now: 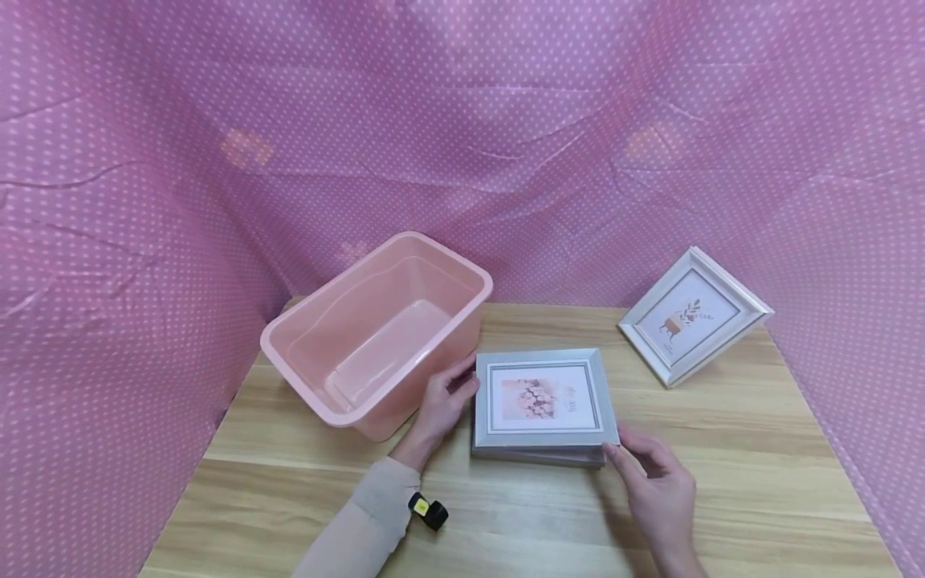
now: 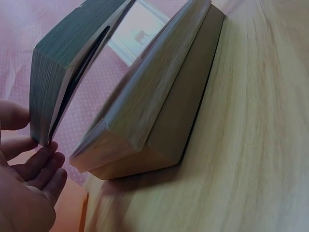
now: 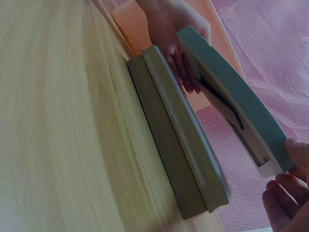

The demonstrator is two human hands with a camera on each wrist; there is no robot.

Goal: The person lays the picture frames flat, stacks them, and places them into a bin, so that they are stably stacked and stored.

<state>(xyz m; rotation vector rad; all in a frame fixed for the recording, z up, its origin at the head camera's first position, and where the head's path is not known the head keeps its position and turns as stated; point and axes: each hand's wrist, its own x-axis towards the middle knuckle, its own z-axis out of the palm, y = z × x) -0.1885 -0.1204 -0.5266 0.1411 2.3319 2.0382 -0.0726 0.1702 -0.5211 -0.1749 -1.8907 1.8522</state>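
Both hands hold a blue-grey picture frame with a pink flower picture, face up. My left hand grips its left edge; my right hand pinches its near right corner. Both wrist views show the raised frame apart from the framed pieces lying below; how many these are I cannot tell. In the left wrist view, the fingers of my left hand touch a lower corner. Thumb and fingers of my right hand close on the opposite end.
A pink plastic tub stands tilted across the table's left side, close to my left hand. At the back right a white frame with a plant picture stands propped up. Pink dotted cloth surrounds the wooden table.
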